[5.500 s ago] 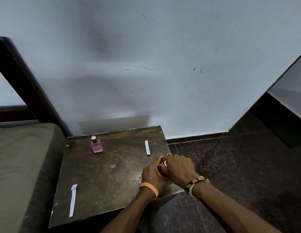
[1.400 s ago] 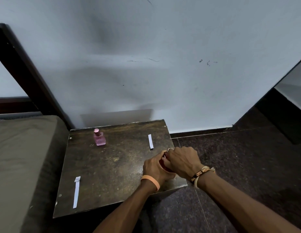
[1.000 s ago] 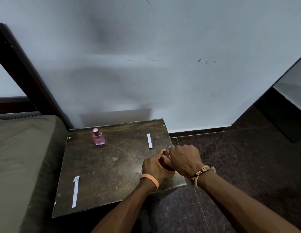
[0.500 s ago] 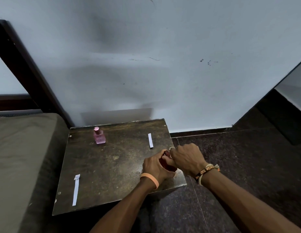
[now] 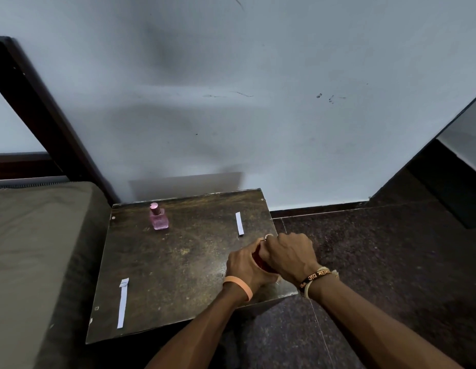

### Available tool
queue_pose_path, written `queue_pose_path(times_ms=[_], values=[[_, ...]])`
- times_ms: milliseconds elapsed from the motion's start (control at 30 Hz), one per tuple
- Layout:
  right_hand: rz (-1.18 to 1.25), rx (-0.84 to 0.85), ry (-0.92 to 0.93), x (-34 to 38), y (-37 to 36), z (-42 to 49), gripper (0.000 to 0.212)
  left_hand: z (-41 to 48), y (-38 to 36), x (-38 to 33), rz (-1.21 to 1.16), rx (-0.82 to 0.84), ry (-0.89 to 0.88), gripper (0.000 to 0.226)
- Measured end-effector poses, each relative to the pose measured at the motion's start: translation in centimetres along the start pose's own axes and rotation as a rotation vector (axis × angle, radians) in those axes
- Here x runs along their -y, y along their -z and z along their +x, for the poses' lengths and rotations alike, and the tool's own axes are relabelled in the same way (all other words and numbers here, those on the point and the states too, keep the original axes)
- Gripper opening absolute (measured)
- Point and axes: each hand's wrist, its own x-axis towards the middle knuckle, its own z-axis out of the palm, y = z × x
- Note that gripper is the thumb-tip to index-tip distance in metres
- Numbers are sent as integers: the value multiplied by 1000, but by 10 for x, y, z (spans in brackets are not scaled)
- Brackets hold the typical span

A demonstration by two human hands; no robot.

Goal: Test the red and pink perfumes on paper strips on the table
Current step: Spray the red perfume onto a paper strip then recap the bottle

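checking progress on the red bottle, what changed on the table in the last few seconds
Nothing visibly moved. The left hand still grips the red bottle and the right hand stays curled over its top, near the right edge of the table. The pink bottle and both paper strips lie untouched.

The red bottle [image 5: 259,258], at four o'clock on the bench [image 5: 178,262], is almost wholly hidden. The left hand [image 5: 245,265] and right hand [image 5: 290,255] wrap around it, leaving only a sliver of red between them. Its top and cap cannot be seen. The forearms [image 5: 199,331] are cut off at the bottom edge. Any label on the pink bottle [image 5: 158,218], at eleven o'clock, is too small to tell. The bed [image 5: 32,249] runs off at nine o'clock.
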Motion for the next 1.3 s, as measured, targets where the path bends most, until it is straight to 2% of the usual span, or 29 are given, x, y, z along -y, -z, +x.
queue_pose_path(times_ms=[67, 100, 167, 233, 300, 367, 433, 500, 600, 633, 700, 767, 867, 933, 1000, 1033, 1067, 1133, 1200, 1233, 1300], values=[[49, 45, -125, 5, 7, 1, 42, -1, -1, 1, -9, 1, -1, 77], [34, 52, -110, 5, 9, 1, 41, -1, -1, 0, 0, 4, -1, 75], [-85, 35, 64, -2, 10, 2, 36, 0, -1, -1, 13, 2, 1, 75], [-153, -46, 116, -12, 4, 5, 40, 1, -2, -1, 21, -1, 7, 77], [-89, -31, 60, -10, 3, 4, 40, 1, -1, -1, 30, -3, 11, 74], [-69, -29, 21, -1, 9, 2, 31, 2, -1, 0, 28, -3, 2, 77], [-10, -10, -95, 6, 9, 1, 39, 1, -2, 2, 25, 8, 1, 78], [23, 4, -130, 5, 12, 3, 41, 1, -4, 4, 3, 1, 26, 72], [-98, 56, 135, -6, 7, 4, 37, 1, -3, 2, 55, -7, 24, 63], [-165, 35, 159, -11, 5, 5, 37, 1, -3, 1, 54, -12, 15, 66], [-191, 20, 109, -8, 1, 3, 33, 1, -3, 2, 24, -2, 15, 75], [-105, 8, 38, 3, -2, 3, 23, 1, -3, 1, -2, 19, 19, 82], [47, 12, -108, 8, 2, 9, 31, 2, -4, 5, -21, 22, 40, 79], [47, 37, -69, 2, 5, 10, 37, 2, -4, 6, 14, 8, 43, 68], [-73, 20, 66, -8, 7, 9, 39, 2, -4, 3, 31, 1, 37, 66], [-117, 21, 76, -9, 9, 7, 39, 2, -3, 2, 27, 3, 30, 68], [-108, -36, 45, -8, 9, 5, 43, 3, -3, 2, 27, 5, 18, 70], [-20, -40, -49, -1, 4, 4, 38, 3, -4, 3, 26, 14, 10, 74], [79, 75, -217, 4, 0, 4, 44, 1, -3, 5, 8, 13, 20, 74], [74, 73, -228, 3, 0, 3, 48, 1, -3, 5, 5, 8, 23, 72], [21, 6, -112, -2, 4, 3, 51, 0, -3, 4, -5, -6, 18, 72]])
